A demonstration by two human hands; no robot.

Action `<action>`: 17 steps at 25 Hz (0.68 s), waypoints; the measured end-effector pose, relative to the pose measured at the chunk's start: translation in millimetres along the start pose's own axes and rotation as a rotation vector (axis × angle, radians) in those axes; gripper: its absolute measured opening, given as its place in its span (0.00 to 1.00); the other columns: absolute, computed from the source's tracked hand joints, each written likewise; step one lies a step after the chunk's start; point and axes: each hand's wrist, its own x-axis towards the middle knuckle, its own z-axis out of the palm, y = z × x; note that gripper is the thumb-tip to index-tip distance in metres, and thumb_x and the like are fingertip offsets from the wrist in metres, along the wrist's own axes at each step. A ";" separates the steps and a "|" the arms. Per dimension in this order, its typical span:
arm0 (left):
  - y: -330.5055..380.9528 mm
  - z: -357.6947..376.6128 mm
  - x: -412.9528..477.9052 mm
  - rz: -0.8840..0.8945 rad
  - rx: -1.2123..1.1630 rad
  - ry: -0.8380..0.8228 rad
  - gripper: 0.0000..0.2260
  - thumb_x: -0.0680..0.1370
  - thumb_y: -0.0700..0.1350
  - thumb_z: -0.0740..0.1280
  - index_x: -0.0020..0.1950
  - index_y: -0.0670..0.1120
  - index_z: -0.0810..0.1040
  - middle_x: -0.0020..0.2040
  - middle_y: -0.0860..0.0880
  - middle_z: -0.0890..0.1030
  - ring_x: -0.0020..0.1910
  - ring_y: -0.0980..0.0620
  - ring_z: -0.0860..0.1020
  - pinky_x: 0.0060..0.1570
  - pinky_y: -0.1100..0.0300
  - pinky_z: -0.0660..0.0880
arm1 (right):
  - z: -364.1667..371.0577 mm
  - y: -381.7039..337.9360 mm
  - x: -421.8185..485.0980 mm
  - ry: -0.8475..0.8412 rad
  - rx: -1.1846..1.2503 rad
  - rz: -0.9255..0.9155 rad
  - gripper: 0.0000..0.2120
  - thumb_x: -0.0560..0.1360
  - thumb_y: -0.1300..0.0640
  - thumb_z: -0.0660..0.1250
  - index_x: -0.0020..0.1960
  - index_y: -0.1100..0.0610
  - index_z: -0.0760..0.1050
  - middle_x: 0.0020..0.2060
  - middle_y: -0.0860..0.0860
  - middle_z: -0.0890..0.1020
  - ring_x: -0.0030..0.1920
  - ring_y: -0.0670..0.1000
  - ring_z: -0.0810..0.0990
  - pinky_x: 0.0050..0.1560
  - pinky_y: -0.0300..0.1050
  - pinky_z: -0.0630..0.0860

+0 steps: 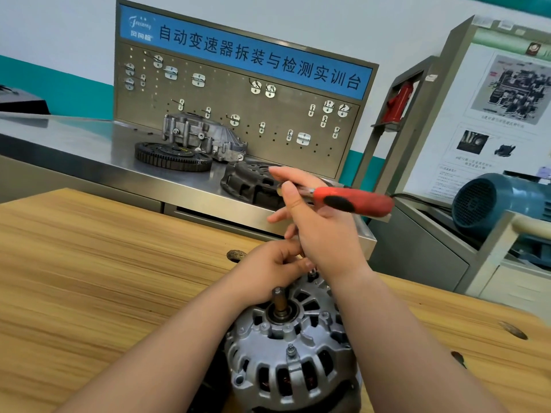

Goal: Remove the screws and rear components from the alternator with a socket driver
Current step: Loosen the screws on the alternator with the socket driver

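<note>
Guessing mid-screw: right hand [322, 228] grips the driver [354, 201] above the alternator [292, 353], left hand [268, 266] curled at its far edge on who-knows-what, socket needs seating next.

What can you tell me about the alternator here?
The alternator is a silver cast-metal housing with vent slots showing copper windings, its bare steel shaft pointing up. It stands on the wooden bench. The left hand curls at its far edge; the right hand holds the socket driver above it.
</note>
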 end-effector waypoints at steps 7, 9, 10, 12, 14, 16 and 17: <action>-3.6 1.8 -0.1 0.007 -0.002 -0.044 0.09 0.79 0.45 0.63 0.50 0.40 0.78 0.45 0.29 0.77 0.40 0.38 0.77 0.48 0.42 0.73 | -1.2 1.6 6.4 0.053 0.252 0.194 0.16 0.83 0.47 0.51 0.53 0.51 0.76 0.49 0.48 0.86 0.26 0.50 0.80 0.22 0.39 0.64; -2.0 1.2 -0.1 -0.002 0.023 -0.030 0.10 0.79 0.44 0.64 0.49 0.39 0.79 0.44 0.30 0.77 0.39 0.39 0.75 0.46 0.45 0.73 | -0.5 3.8 9.3 0.044 0.272 0.226 0.19 0.83 0.45 0.50 0.52 0.55 0.76 0.45 0.50 0.86 0.22 0.50 0.77 0.21 0.38 0.62; -1.8 1.0 -0.4 -0.003 0.037 -0.020 0.10 0.78 0.44 0.64 0.49 0.38 0.78 0.44 0.31 0.78 0.39 0.39 0.76 0.45 0.46 0.73 | -0.9 4.6 10.9 0.032 0.291 0.257 0.22 0.83 0.44 0.49 0.51 0.58 0.75 0.43 0.51 0.86 0.20 0.49 0.75 0.20 0.37 0.61; -2.4 1.3 -0.6 -0.014 0.043 -0.012 0.11 0.78 0.44 0.65 0.48 0.35 0.77 0.43 0.32 0.78 0.38 0.41 0.75 0.43 0.48 0.73 | -2.5 4.4 13.7 0.009 0.336 0.318 0.24 0.83 0.43 0.48 0.49 0.60 0.73 0.40 0.54 0.86 0.18 0.48 0.70 0.19 0.36 0.58; -3.3 1.3 0.1 -0.042 0.053 -0.005 0.11 0.78 0.44 0.65 0.45 0.36 0.76 0.37 0.36 0.76 0.33 0.50 0.72 0.36 0.55 0.69 | -3.0 3.0 13.6 0.000 0.356 0.328 0.22 0.83 0.44 0.50 0.48 0.58 0.75 0.39 0.55 0.86 0.19 0.48 0.71 0.20 0.36 0.58; -1.4 1.5 0.1 -0.046 0.069 -0.001 0.09 0.77 0.44 0.66 0.44 0.38 0.78 0.34 0.41 0.75 0.31 0.53 0.70 0.35 0.57 0.67 | -1.0 1.9 9.1 0.018 0.292 0.253 0.15 0.83 0.47 0.54 0.50 0.53 0.77 0.44 0.53 0.86 0.24 0.48 0.77 0.23 0.39 0.64; 0.2 1.8 -0.2 -0.038 0.074 -0.006 0.06 0.77 0.44 0.66 0.43 0.43 0.80 0.36 0.39 0.76 0.32 0.51 0.71 0.36 0.57 0.68 | 0.3 1.5 6.0 0.027 0.215 0.180 0.11 0.82 0.50 0.57 0.50 0.49 0.78 0.46 0.50 0.85 0.28 0.48 0.80 0.24 0.40 0.68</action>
